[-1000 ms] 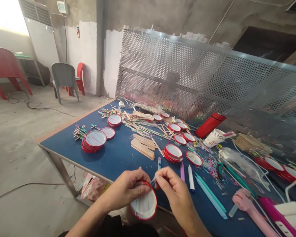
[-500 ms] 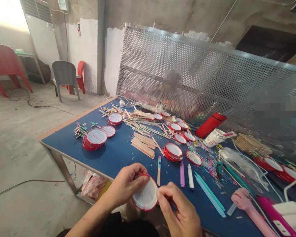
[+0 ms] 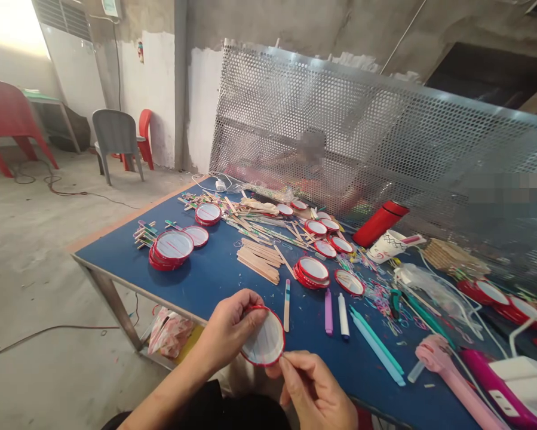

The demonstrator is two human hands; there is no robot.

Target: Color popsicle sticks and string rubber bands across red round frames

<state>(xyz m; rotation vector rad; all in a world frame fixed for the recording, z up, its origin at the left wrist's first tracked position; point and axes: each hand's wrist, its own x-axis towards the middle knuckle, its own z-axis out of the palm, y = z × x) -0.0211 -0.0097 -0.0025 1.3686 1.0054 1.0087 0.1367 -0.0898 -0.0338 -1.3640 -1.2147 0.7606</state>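
My left hand (image 3: 226, 328) grips a round white disc with a red rim (image 3: 264, 340), tilted up over the near edge of the blue table (image 3: 205, 280). My right hand (image 3: 315, 391) is below and right of it, fingers pinched together at the disc's lower rim; what they pinch is too thin to make out. A coloured wooden stick (image 3: 287, 304) lies on the table just beyond the disc.
Stacks of red-rimmed discs (image 3: 170, 249), a pile of plain wooden sticks (image 3: 259, 260), loose rubber bands (image 3: 380, 295), markers (image 3: 343, 307), a red flask (image 3: 379, 224) and a paper cup (image 3: 389, 245) cover the table. A perforated metal screen (image 3: 362, 137) stands behind. Chairs stand at far left.
The coloured stick left my right hand and now lies on the table. My right hand dropped from the disc's top edge to its lower rim, and the disc tilted up.
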